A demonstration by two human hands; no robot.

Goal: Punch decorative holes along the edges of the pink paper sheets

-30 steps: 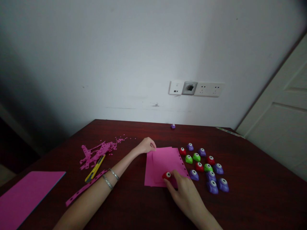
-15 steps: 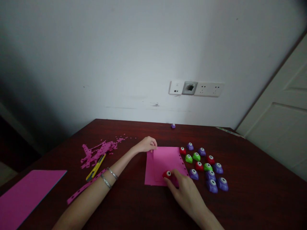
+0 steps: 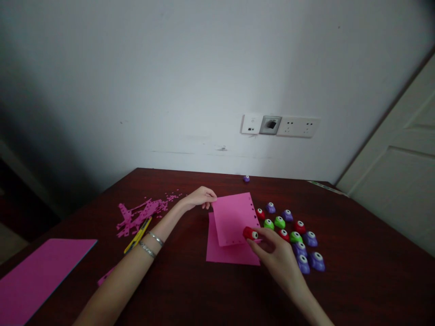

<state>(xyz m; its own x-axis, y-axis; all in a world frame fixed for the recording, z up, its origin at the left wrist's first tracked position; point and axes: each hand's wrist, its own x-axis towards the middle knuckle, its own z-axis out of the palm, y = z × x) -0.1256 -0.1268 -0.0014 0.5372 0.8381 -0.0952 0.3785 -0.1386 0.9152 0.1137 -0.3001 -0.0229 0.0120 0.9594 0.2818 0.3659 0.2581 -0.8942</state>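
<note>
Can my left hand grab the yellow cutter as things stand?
Probably not without letting go: the left hand holds the raised pink sheet, though the yellow cutter lies close beside the left forearm.

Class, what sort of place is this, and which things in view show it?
Probably an indoor room, perhaps in a home: sockets on a wall, what looks like a panelled door, and a dark table against that wall.
</note>
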